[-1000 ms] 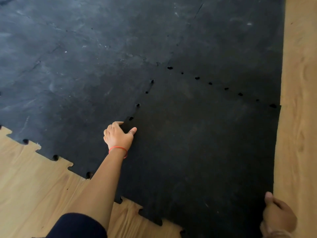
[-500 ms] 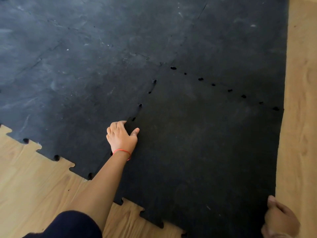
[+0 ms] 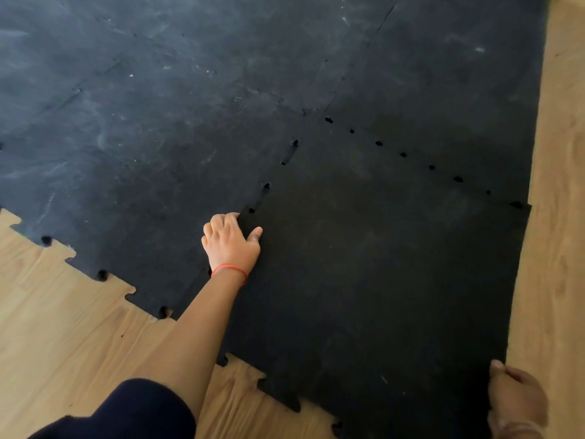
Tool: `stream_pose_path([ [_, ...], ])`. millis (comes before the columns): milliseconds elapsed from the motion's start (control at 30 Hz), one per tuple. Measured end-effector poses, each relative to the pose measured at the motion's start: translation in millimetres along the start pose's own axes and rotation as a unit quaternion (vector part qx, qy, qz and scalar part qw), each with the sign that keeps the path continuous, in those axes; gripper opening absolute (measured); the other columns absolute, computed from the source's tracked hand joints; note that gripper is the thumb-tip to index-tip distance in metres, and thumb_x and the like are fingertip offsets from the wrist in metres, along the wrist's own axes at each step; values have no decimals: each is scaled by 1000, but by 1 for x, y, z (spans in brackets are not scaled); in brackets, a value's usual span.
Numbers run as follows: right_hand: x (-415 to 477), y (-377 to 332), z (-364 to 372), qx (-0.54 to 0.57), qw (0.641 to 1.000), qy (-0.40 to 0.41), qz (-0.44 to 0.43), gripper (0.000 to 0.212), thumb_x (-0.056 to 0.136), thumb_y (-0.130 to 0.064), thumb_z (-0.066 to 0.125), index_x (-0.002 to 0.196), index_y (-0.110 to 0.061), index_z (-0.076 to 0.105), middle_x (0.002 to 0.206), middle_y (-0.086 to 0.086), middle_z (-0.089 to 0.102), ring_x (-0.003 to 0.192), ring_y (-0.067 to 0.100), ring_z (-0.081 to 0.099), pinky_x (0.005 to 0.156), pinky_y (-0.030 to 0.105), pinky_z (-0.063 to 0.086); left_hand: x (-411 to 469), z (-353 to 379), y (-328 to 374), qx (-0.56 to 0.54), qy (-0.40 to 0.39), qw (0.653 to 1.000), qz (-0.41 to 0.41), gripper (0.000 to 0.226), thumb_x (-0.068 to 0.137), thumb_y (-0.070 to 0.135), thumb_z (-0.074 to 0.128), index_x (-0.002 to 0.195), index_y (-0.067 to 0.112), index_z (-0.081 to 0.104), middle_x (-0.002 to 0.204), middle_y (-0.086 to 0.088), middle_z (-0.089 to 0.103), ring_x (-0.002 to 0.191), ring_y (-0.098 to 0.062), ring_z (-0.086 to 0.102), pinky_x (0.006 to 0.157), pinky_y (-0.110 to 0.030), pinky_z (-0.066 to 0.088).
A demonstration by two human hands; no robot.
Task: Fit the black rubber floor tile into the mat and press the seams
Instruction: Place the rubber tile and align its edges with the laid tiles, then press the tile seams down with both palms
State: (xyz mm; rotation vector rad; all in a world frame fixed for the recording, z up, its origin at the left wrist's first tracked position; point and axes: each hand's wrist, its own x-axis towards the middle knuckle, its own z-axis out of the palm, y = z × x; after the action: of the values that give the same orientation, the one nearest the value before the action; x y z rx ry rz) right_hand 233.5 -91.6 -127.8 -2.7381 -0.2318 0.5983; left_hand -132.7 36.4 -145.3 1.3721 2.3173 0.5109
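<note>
The tile (image 3: 395, 280) sits at the near right corner of the mat (image 3: 158, 122), darker and cleaner than the scuffed pieces around it. Its far edge and its left edge meet the mat along the puzzle-cut seams, and small gaps show as dark holes along both — a dotted row running off to the right along the far seam, a few more down the left one. Its right edge lines up with the mat's edge against the wood floor (image 3: 557, 217), and its near edge has the jigsaw tabs free over the floor.

The left hand (image 3: 231, 245) is on the left seam, about halfway along. The fingers are curled round the tile's edge and the thumb lies flat on top, so it's pinching the rubber there. A thin red thread (image 3: 229, 269) rings the wrist, and a dark sleeve (image 3: 126, 413) shows at the bottom of the shot.

The right hand (image 3: 516, 400) is down at the tile's near right corner — thumb on top of the edge, the other fingers mostly out of sight, so how tightly it grips can't be told for sure, though it does have hold of that corner.
</note>
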Motion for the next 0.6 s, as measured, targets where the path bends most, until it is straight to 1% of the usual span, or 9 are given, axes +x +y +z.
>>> stream_pose_path([
  [67,-2,-14,3,-114,982,48,-143,52,86,-29,59,127,-1,44,136,26,38,128,41,30,106,49,21,-8,0,2,16,15,1000,9,56,88,36,52,132,5,37,129,-17,41,121,-34,33,102,-42,26],
  [133,-22,-36,18,-146,917,39,-370,63,85,-35,57,135,-4,35,148,22,24,136,36,19,107,50,18,-22,2,0,37,29,999,17,59,91,36,46,138,4,28,136,-18,37,127,-34,29,107,-43,22],
  [200,-54,-64,41,-168,791,-21,-588,66,88,-43,47,140,-7,27,152,16,16,139,31,13,108,46,17,-44,4,-10,49,35,998,13,63,93,36,40,142,3,16,147,-18,28,138,-33,17,113,-42,14],
  [267,-83,-92,69,-198,628,-79,-748,68,89,-49,37,142,-9,22,152,13,13,140,28,11,110,41,16,-75,5,-26,40,54,998,-20,66,94,39,36,143,4,9,153,-17,16,143,-29,2,116,-42,7],
  [333,-108,-119,99,-225,475,-123,-842,70,91,-52,32,144,-10,17,153,9,11,141,26,9,112,40,17,-111,7,-43,33,77,994,-76,70,93,49,27,143,4,8,154,-17,11,142,-25,-3,115,-43,6],
  [400,-136,-141,131,-251,364,-140,-886,73,91,-56,28,145,-10,10,154,9,6,141,25,5,113,39,15,-136,13,-53,29,83,990,-109,79,88,60,11,143,3,7,154,-16,7,141,-25,-1,114,-45,10],
  [433,-149,-150,145,-261,334,-143,-895,75,91,-57,26,145,-10,6,154,8,3,142,25,2,114,39,11,-142,16,-56,28,81,990,-115,81,86,62,6,142,3,4,153,-14,3,141,-25,-1,114,-46,10],
  [500,-171,-161,166,-273,306,-153,-899,79,90,-61,24,145,-9,2,154,9,-2,141,24,-3,114,38,7,-146,21,-58,29,70,989,-123,78,86,62,2,141,6,0,151,-11,-2,141,-25,-4,114,-44,7],
  [600,-182,-159,177,-287,311,-153,-893,84,88,-65,23,145,-6,4,154,12,2,142,26,1,114,40,12,-143,19,-63,34,66,991,-108,74,90,56,5,141,2,4,150,-16,4,141,-23,-7,115,-38,1],
])
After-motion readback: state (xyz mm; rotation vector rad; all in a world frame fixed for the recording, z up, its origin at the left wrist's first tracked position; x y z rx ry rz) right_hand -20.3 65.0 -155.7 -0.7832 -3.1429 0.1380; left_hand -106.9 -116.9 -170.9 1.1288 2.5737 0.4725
